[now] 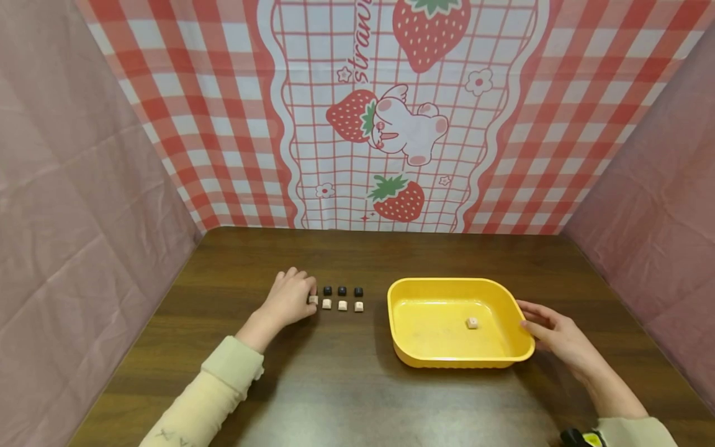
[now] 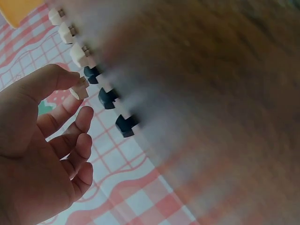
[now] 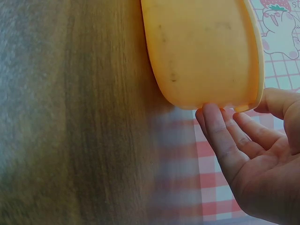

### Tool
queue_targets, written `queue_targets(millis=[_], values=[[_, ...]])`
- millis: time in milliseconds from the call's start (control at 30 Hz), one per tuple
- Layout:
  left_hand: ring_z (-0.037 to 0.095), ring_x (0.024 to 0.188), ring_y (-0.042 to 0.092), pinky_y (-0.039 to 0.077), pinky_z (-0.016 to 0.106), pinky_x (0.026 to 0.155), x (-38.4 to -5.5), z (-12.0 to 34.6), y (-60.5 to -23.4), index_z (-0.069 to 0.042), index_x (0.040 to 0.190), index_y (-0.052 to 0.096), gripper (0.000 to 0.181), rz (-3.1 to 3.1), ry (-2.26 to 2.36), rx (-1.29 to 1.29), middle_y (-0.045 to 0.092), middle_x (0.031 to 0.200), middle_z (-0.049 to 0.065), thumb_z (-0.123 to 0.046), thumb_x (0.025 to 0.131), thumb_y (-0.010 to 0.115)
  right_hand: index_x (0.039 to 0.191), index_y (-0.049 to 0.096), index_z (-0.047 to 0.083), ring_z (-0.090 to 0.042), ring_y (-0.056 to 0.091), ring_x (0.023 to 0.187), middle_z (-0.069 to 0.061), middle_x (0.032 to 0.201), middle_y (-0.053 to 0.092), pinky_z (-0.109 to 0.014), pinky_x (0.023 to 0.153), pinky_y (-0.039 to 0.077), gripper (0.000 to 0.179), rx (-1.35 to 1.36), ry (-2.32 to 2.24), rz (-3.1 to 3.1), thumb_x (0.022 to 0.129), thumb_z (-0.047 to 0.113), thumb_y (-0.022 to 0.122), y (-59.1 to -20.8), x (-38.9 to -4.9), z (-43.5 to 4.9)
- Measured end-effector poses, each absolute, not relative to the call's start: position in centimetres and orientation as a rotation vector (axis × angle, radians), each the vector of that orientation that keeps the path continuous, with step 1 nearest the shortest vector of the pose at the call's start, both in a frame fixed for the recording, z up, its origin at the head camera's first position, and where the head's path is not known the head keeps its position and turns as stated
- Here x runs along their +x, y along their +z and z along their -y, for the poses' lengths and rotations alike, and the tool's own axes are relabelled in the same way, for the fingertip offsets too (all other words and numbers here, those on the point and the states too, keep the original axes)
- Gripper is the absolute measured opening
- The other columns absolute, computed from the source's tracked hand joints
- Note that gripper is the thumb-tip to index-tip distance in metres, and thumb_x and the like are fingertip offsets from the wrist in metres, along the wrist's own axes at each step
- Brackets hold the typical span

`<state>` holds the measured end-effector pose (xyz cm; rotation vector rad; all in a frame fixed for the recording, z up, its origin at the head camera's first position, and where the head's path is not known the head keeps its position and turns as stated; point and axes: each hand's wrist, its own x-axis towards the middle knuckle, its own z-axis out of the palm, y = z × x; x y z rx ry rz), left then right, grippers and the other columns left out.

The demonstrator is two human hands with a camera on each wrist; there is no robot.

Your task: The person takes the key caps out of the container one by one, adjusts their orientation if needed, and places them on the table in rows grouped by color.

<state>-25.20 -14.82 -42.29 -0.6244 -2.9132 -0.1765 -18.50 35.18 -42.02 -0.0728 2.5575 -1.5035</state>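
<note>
Between the thumb and index finger of my left hand [image 1: 288, 299] a cream keycap [image 2: 79, 89] is pinched, at the left end of two short rows. The front row has three cream keycaps [image 1: 342, 305] and the one behind it three black keycaps [image 1: 342, 291]. A yellow plastic tub [image 1: 410, 361] stands to the right, with a single cream keycap [image 1: 472, 323] lying on its floor. My right hand [image 1: 564, 341] grips the tub's right end, thumb at the rim and fingers against the outer wall [image 3: 206, 89].
Everything rests on a dark wood-grain table [image 1: 335, 385]. A red-and-white checked strawberry cloth [image 1: 385, 124] hangs behind it, and pink fabric [image 1: 84, 186] closes in the left and right sides.
</note>
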Motion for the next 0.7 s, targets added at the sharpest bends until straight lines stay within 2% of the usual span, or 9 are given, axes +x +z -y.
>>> queue_targets(millis=[700], values=[[0.021, 0.077, 0.045, 0.033, 0.039, 0.072, -25.95, 14.95, -43.30, -0.016, 0.075, 0.058, 0.017, 2.972, -0.134, -0.622, 0.053, 0.075, -0.002, -0.021, 0.066, 0.072, 0.143, 0.028, -0.006, -0.001, 0.062, 0.091, -0.035, 0.136, 0.041, -0.031, 0.073, 0.054, 0.062, -0.072, -1.488, -2.562, 0.096, 0.027, 0.052, -41.98, -18.49, -35.18]])
